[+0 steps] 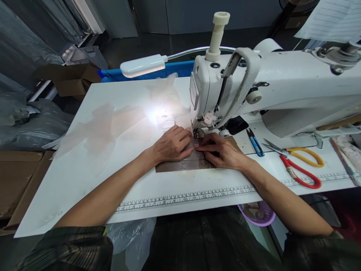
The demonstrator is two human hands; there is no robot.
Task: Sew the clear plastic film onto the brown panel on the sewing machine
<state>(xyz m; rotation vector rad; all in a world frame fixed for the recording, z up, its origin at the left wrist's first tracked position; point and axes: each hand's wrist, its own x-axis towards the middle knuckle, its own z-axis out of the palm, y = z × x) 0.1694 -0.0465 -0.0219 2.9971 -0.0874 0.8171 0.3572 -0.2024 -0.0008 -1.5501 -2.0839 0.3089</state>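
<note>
1. While both hands sit close together, the left hand (175, 143) rests with bent fingers on the sheer cloth (194, 161); from here I can't tell pressing from gripping.
2. Right hand (221, 150): fingertips bunched at the same cloth. Probably a pinch, can't confirm.
3. Cloth lies between the hands, over a brown plate (166, 167), just in front of the sewing machine (225, 86)'s foot. Needle too small to make out.
4. Risk: fingertips this near the foot could get caught if the machine ran.
5. Risk: thin, slippery-looking cloth could pucker or skew if the hands pulled unevenly.
6. Left: loose pink cloth (107, 126) under the lamp (143, 66); the left forearm could drag it if it swung outward.
7. Right: blue snips (256, 143) and scissors (300, 160), blades apart, beyond the right hand. A careless reach could nick skin.
</note>
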